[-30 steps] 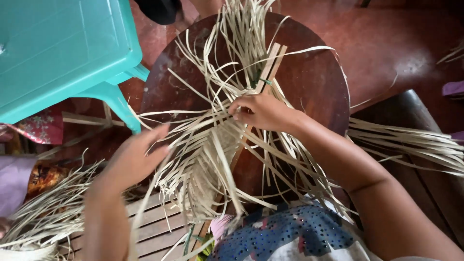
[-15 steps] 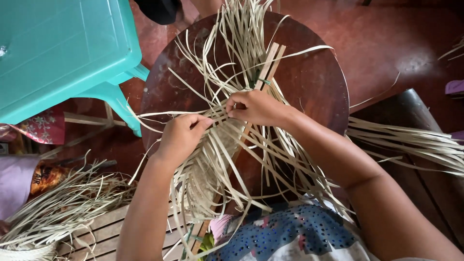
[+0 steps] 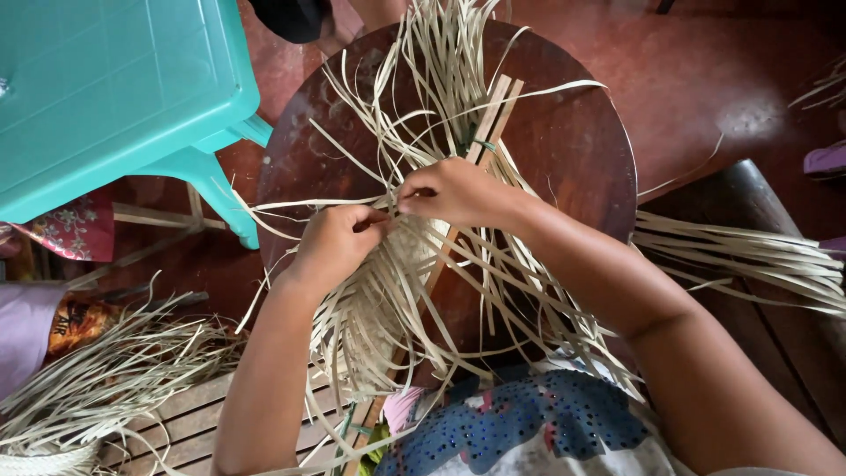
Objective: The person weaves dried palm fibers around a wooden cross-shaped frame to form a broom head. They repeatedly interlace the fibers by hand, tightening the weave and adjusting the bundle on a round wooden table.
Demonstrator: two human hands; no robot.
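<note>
- Head view, looking straight down: a person's two bare hands meet over a half-woven mat of pale straw strips (image 3: 388, 291) that lies on a round, dark wooden surface (image 3: 573, 150).
- The left hand (image 3: 339, 242) has its fingers curled together, pinching a thin strip near the middle of the weave.
- The right hand (image 3: 454, 189) sits just beside it, fingertips closed on the same crossing of strips; the two hands nearly touch.
- The woven part runs diagonally, its long axis going from the person's lap at lower left up toward the far right edge of the surface, along a flat wooden slat (image 3: 493, 119) beneath it.
- Loose strip ends fan outward in every direction, most thickly away from the person and down toward the lap.
- To do this step well, judging by the grip: keep the pinched strip flat and untwisted, hold the crossing firmly with one hand, and draw the strip snug against its neighbours.
- A teal plastic stool (image 3: 115, 97) stands at upper left; a bundle of loose straw (image 3: 97, 379) lies at lower left.
</note>
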